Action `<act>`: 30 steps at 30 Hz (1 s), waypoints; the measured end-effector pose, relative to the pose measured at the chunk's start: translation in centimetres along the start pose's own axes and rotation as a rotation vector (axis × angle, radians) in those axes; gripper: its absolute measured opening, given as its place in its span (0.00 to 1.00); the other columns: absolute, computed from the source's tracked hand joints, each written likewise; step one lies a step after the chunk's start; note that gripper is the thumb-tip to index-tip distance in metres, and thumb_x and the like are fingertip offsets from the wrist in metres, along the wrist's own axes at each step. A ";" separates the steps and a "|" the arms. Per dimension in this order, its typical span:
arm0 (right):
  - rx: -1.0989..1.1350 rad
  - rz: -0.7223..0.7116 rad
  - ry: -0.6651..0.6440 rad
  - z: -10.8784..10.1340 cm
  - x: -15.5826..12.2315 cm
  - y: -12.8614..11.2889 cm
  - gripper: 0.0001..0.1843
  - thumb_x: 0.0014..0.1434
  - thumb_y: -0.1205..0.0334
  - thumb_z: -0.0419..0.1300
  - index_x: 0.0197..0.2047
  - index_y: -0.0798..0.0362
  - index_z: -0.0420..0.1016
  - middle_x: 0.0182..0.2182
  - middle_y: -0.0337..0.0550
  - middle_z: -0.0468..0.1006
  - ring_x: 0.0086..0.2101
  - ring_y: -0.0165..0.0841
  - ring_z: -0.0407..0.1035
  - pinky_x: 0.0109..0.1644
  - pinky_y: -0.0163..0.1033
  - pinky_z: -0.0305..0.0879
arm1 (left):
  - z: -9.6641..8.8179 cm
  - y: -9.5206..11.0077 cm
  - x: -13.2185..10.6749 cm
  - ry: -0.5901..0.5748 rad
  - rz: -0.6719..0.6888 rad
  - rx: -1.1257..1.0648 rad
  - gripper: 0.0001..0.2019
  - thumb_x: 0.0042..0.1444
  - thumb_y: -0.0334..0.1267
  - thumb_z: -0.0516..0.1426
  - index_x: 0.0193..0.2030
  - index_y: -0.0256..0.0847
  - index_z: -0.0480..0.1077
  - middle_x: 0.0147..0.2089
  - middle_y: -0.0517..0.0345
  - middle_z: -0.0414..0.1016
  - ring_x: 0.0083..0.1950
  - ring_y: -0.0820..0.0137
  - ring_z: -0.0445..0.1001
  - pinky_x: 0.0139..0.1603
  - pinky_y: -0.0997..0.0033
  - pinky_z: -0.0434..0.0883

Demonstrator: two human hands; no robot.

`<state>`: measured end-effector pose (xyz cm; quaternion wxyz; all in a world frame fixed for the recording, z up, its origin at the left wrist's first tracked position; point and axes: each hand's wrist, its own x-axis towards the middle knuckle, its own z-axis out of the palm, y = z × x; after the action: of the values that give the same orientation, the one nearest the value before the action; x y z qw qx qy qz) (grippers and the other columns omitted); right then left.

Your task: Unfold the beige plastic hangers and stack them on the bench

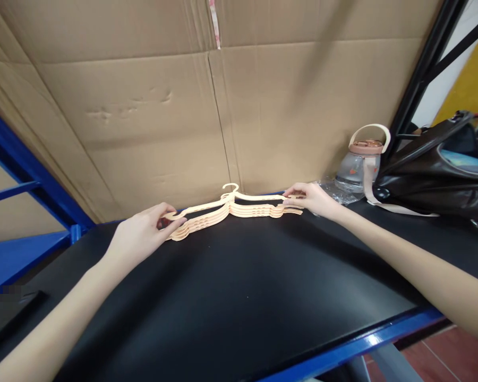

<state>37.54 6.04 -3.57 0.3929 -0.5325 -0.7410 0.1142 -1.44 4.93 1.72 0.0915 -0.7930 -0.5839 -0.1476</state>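
A stack of cream plastic clothes hangers (211, 218) lies at the back of the black tabletop, near the cardboard. One clothes hanger (258, 197) is raised a little above the others, its hook pointing up and back. My left hand (143, 228) pinches its left end between thumb and fingers. At the opposite end, my right hand (308, 199) grips the same hanger with thumb and fingertips. The ends of the lower hangers show just beneath both hands.
Upright cardboard (143, 122) walls off the back of the black table (239, 297). On the right stand a clear bottle (356, 167) with a strap, crumpled clear plastic (334, 191) and a dark leather bag (422, 164). A blue metal frame (24, 143) rises at the left.
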 end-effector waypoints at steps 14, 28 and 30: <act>-0.091 -0.190 0.023 2.3 -0.2 -0.4 0.11 0.56 0.58 0.58 0.41 0.53 0.74 0.39 0.45 0.74 0.40 0.36 0.70 0.46 0.42 0.64 | 0.3 -3.2 0.6 0.014 -0.005 0.183 0.17 0.65 0.45 0.42 0.43 0.42 0.69 0.47 0.55 0.77 0.47 0.59 0.73 0.37 0.70 0.64; -0.330 0.048 0.231 1.4 -0.6 -1.2 0.19 0.52 0.45 0.63 0.39 0.52 0.74 0.27 0.40 0.74 0.29 0.36 0.68 0.31 0.36 0.57 | -0.3 -3.4 0.6 0.024 -0.157 -0.349 0.14 0.57 0.48 0.54 0.38 0.41 0.73 0.33 0.58 0.73 0.36 0.63 0.69 0.33 0.70 0.61; -0.203 0.058 0.190 1.1 -0.4 -1.1 0.21 0.51 0.44 0.63 0.39 0.52 0.74 0.27 0.41 0.74 0.29 0.36 0.68 0.31 0.37 0.57 | -0.2 -3.9 0.8 0.025 -0.193 -0.618 0.11 0.54 0.45 0.58 0.36 0.38 0.73 0.32 0.59 0.73 0.35 0.67 0.68 0.34 0.72 0.65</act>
<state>36.04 5.51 -3.77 0.4020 -0.5991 -0.6924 -0.0010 -4.93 6.80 2.06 -0.1610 -0.7222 -0.5829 -0.3358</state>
